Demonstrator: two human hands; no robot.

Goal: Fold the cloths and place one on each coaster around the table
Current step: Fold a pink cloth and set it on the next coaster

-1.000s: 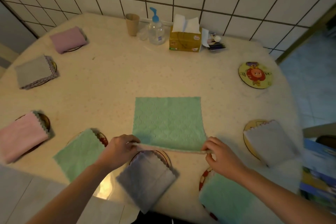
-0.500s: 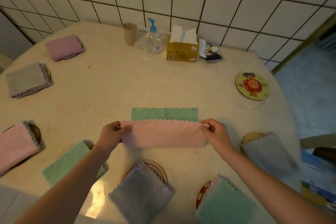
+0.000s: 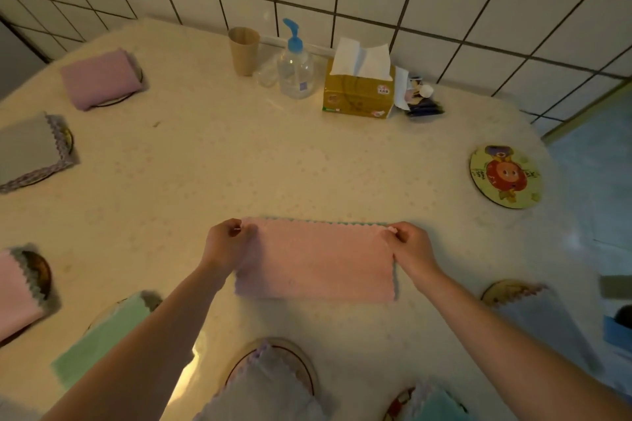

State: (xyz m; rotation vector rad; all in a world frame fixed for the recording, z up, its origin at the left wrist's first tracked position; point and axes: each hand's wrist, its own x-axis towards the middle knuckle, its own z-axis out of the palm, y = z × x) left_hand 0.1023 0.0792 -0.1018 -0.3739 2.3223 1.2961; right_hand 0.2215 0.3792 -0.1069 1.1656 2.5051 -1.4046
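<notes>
A cloth (image 3: 316,260), pink on the upper face and green underneath, lies folded in half on the table's middle, a thin green strip showing along its far edge. My left hand (image 3: 227,244) pinches its far left corner, and my right hand (image 3: 408,246) pinches the far right corner. A bare round coaster with a cartoon picture (image 3: 505,176) lies at the right. Folded cloths rest on other coasters: purple (image 3: 101,79), grey (image 3: 29,150), pink (image 3: 15,294), green (image 3: 102,335), grey (image 3: 270,390) near me, and pale grey (image 3: 543,321) at the right.
At the back by the tiled wall stand a paper cup (image 3: 243,50), a pump bottle (image 3: 295,67), a tissue box (image 3: 359,89) and small items (image 3: 419,99). Another green cloth (image 3: 434,405) sits at the bottom edge. The table edge (image 3: 561,174) drops off at the right.
Both hands carried the cloth's near edge away from me over the green side, folding it in half. The pink face now covers nearly all the green. The view moved closer.
</notes>
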